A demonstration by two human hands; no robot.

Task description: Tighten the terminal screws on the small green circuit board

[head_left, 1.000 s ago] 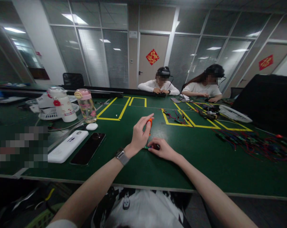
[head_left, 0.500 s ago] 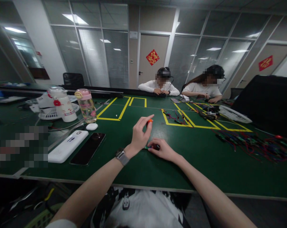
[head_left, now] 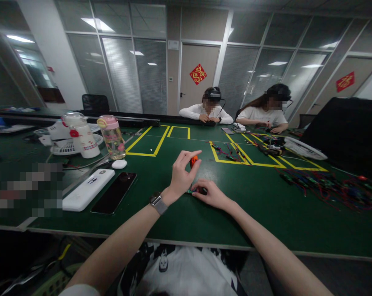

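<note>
Status from my end: mid-step on one small circuit board (head_left: 189, 191). It sits at the table (head_left: 161, 224) surface, in front of the wearer, just below the left palm and at the right fingertips.

Right hand (head_left: 211, 194): thumb and fingers closed on the board's near-right side, wires bunched dark under the curl. I read that as a pinch that steadies the board.

Left hand (head_left: 182, 170): above the board, curled round an orange-handled screwdriver (head_left: 194, 160). Thumb and index tips stand apart, handle showing between them. Can't tell from here if anything is clamping it. Tool looks near upright, shaft running down toward the board; tip contact too small for me to call.

Progress: board is in place and held, tool is over it, so I'd call this spot under way and not finished. No screw or terminal resolves for me, so no read on how tight anything is.

Other boards: a few wired boards (head_left: 232, 156) lie inside a yellow tape box ahead and to the right, and a bigger tangled wire pile (head_left: 330, 189) sits further right, well apart from both hands. Can't tell which of those are done and which are waiting, so no count from me on what's left.
</note>
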